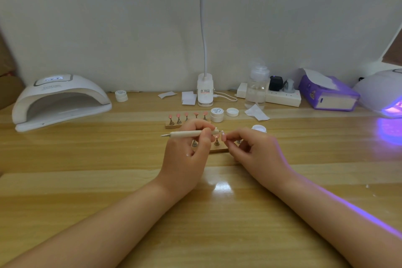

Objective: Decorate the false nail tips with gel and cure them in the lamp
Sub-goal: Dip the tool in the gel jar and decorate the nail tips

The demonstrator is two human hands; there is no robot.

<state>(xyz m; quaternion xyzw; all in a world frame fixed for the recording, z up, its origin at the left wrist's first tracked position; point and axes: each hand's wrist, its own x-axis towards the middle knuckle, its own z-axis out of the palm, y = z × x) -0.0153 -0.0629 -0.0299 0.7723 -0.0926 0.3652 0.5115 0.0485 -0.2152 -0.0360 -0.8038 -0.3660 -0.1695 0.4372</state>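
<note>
Smudging was the likeliest trouble: the left hand [185, 150] pinched a cream dotting pen [191, 134] whose working end met a false nail tip [223, 134] pinched in the fingertips of the right hand [254, 150], and any slip there could smear wet gel or drop the tip. Both hovered just above the near wooden stand [219, 149], in front of the far stand [174, 124] of pink tips. The pen lay nearly level, long axis running left to right, its metal point aimed left. The lit curing lamp [382, 93] stood well apart, far right.
</note>
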